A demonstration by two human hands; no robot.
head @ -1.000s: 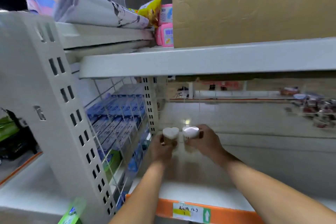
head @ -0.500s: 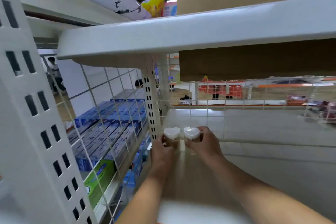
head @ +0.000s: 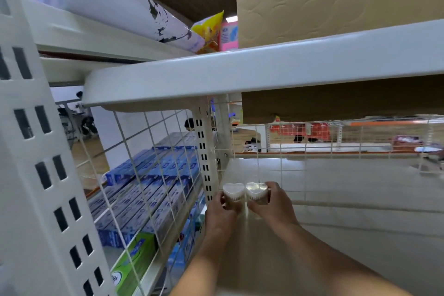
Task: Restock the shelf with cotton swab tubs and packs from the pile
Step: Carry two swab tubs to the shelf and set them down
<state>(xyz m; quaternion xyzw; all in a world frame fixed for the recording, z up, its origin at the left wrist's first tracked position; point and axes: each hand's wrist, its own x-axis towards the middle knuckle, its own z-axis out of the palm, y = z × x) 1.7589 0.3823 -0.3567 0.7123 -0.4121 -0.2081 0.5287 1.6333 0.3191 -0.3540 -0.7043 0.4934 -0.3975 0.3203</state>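
Head view: left hand (head: 222, 211) held one heart tub (head: 233, 192), right hand (head: 272, 204) the other tub (head: 256, 191), fingers wrapped round each, tubs touching, over the shelf (head: 348, 199) near its back-left corner. Risk: uneven release would tip one against its neighbour or the mesh (head: 153, 175).

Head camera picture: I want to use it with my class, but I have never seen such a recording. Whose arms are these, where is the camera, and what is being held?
There is no machine here. A person wears a camera on the head, so you look forward and down along their own two arms into a white store shelf. The left hand holds one heart-shaped tub of cotton swabs, and the right hand holds a second tub beside it, near the back left corner. The rest of this shelf looks bare. Behind the wire divider on the left lie blue boxes.
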